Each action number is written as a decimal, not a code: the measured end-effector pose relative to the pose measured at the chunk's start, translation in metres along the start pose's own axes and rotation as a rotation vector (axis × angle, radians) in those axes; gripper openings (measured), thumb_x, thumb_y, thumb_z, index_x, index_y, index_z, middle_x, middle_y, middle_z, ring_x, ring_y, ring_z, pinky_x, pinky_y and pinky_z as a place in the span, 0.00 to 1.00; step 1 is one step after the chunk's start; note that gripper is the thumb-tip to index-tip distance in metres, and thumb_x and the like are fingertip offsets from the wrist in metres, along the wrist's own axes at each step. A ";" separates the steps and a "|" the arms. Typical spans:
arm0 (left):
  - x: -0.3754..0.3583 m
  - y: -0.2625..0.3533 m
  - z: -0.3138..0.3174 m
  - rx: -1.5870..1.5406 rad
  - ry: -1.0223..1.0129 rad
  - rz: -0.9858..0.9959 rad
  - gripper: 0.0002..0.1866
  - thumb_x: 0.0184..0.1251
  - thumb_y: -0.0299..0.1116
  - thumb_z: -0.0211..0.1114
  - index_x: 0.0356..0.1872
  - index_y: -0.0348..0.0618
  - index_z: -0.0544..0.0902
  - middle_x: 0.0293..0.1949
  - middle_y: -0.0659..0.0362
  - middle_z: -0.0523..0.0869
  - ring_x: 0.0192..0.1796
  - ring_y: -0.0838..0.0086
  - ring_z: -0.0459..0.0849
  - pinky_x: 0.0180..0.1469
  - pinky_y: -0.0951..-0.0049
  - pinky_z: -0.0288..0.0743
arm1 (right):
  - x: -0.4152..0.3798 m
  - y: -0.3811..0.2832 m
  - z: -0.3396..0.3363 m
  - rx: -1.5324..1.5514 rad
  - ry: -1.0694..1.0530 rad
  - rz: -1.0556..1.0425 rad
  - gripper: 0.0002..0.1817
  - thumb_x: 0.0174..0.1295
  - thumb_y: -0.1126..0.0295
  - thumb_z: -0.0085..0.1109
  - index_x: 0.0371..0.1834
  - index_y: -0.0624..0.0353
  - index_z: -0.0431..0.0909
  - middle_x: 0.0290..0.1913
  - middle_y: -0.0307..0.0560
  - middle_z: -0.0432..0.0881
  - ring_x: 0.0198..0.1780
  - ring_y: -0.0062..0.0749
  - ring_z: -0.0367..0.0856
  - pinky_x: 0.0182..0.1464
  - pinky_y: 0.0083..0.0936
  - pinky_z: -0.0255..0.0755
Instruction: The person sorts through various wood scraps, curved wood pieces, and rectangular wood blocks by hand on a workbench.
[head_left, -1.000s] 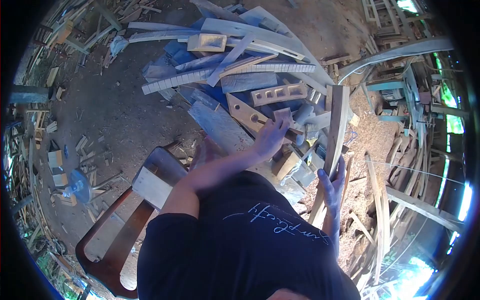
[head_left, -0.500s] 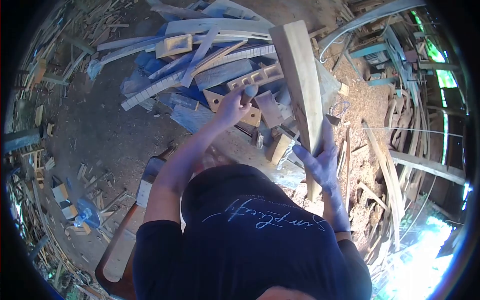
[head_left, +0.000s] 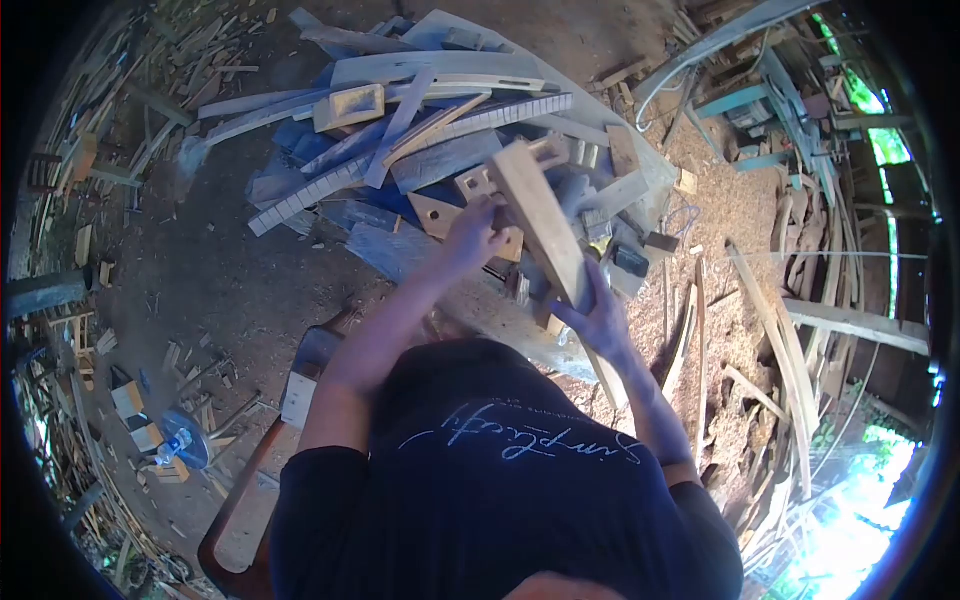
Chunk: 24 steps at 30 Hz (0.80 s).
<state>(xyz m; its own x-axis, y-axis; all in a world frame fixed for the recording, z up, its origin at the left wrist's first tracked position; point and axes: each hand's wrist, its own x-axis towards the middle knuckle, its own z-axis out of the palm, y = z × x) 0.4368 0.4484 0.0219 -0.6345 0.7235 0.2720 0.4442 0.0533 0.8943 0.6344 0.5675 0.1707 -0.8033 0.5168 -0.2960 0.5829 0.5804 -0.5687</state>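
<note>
My right hand is closed around a long, squared wooden beam, which slants from upper left to lower right in front of me. My left hand is beside the beam's upper part, its fingers curled round a short tool with a rounded grey end; most of that tool is hidden by the fingers and the beam. Near the left hand, a wooden block with round holes lies on the work surface. Farther back rests a pale block with a rectangular recess.
Planks and a notched strip pile up on the work surface ahead. Sawdust and long offcuts cover the ground at right. A wooden chair stands by my left side, with a blue round item on the floor beyond.
The beam has come down and left, its upper end now nearer my left hand. My right hand moved left with it. The tool's rounded end, visible before, is now mostly hidden.
</note>
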 end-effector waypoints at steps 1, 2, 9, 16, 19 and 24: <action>0.001 0.004 0.001 0.122 0.046 0.101 0.22 0.56 0.24 0.68 0.52 0.42 0.72 0.41 0.49 0.80 0.40 0.55 0.84 0.42 0.59 0.78 | 0.000 0.002 0.001 -0.012 0.071 -0.052 0.49 0.49 0.60 0.77 0.72 0.60 0.58 0.47 0.62 0.84 0.45 0.45 0.86 0.49 0.36 0.80; -0.002 0.008 0.004 0.151 0.004 0.018 0.22 0.54 0.23 0.67 0.50 0.45 0.72 0.41 0.50 0.78 0.41 0.49 0.81 0.43 0.54 0.76 | -0.004 0.002 -0.004 0.137 0.093 -0.019 0.48 0.50 0.60 0.77 0.72 0.61 0.59 0.47 0.60 0.84 0.46 0.43 0.86 0.50 0.36 0.80; -0.005 0.009 0.011 0.176 -0.006 0.064 0.24 0.54 0.26 0.67 0.54 0.46 0.73 0.41 0.51 0.76 0.40 0.52 0.79 0.44 0.54 0.76 | -0.018 0.015 0.010 0.087 0.031 0.002 0.45 0.51 0.60 0.76 0.70 0.63 0.62 0.49 0.60 0.83 0.49 0.39 0.84 0.52 0.38 0.77; -0.011 0.003 0.016 0.202 -0.091 0.138 0.23 0.52 0.26 0.69 0.51 0.51 0.72 0.42 0.53 0.76 0.42 0.53 0.79 0.45 0.55 0.76 | -0.036 0.026 0.021 0.602 0.276 -0.237 0.43 0.54 0.63 0.73 0.71 0.61 0.59 0.48 0.50 0.77 0.48 0.31 0.77 0.49 0.34 0.74; -0.023 0.001 0.032 0.306 -0.129 0.135 0.24 0.53 0.26 0.69 0.53 0.49 0.73 0.44 0.52 0.76 0.44 0.53 0.79 0.46 0.55 0.76 | -0.030 0.042 0.036 0.162 0.115 -0.093 0.42 0.54 0.61 0.72 0.71 0.59 0.61 0.44 0.52 0.81 0.42 0.36 0.81 0.48 0.34 0.75; -0.045 0.018 0.046 0.454 -0.196 0.114 0.26 0.54 0.25 0.68 0.57 0.44 0.76 0.49 0.50 0.76 0.48 0.52 0.77 0.50 0.57 0.76 | -0.054 0.067 0.022 0.610 0.260 0.139 0.38 0.58 0.67 0.70 0.70 0.61 0.60 0.41 0.45 0.79 0.35 0.25 0.78 0.34 0.23 0.73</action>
<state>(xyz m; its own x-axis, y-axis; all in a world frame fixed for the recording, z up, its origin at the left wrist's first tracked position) 0.5022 0.4487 0.0092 -0.4543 0.8555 0.2486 0.7617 0.2283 0.6064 0.7142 0.5646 0.1314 -0.6264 0.7394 -0.2469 0.4437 0.0778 -0.8928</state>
